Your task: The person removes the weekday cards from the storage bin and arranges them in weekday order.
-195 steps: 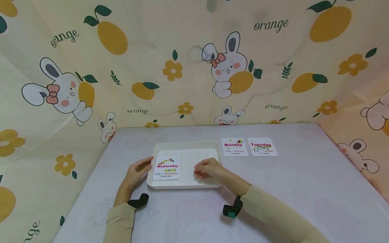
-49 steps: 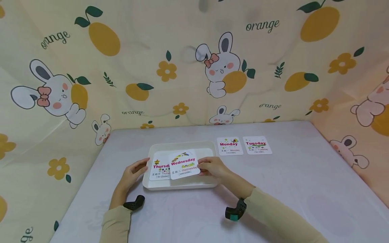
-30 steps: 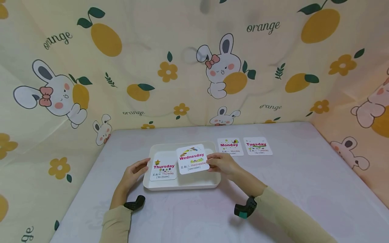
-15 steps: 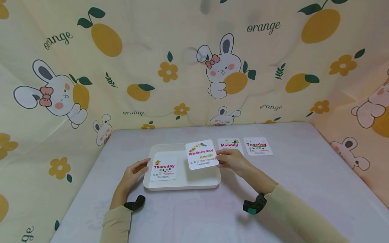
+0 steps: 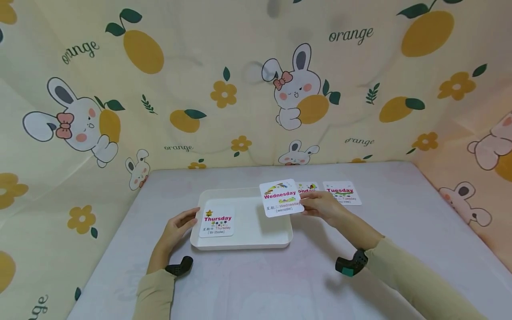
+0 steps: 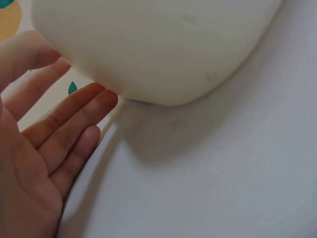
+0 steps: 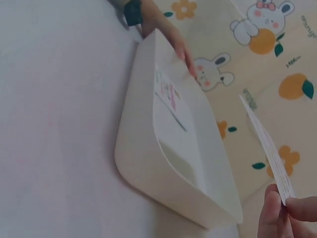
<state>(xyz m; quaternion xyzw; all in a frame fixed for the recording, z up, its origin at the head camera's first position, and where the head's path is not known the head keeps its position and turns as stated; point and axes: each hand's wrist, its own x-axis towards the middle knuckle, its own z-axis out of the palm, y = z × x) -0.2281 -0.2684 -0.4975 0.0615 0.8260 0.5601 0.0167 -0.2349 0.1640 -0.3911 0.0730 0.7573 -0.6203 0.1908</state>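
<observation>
My right hand [image 5: 326, 208] pinches the Wednesday card [image 5: 282, 198] by its right edge, thumb and fingers on either face. The card, white with rounded corners, is raised and tilted over the tray's right end, a shadow below it. Seen edge-on in the right wrist view, the card [image 7: 267, 144] stands up from the fingers [image 7: 270, 210]. A Thursday card [image 5: 217, 221] lies at the left inside the white tray [image 5: 244, 240]. At the tray's left side is my left hand [image 5: 176, 229], its extended fingertips against the outer wall [image 6: 148, 59] in the left wrist view.
Behind and right of the tray lie a Monday card [image 5: 308, 186], partly covered by the Wednesday card and right hand, and a Tuesday card [image 5: 343, 191]. A pale cloth covers the table [image 5: 256, 284]. A patterned curtain [image 5: 240, 58] with rabbits and oranges encloses the back and sides.
The Wednesday card, lying in the tray at first, has been lifted and carried right and up by my right hand, uncovering the Thursday card. My left hand stays at the tray's left side.
</observation>
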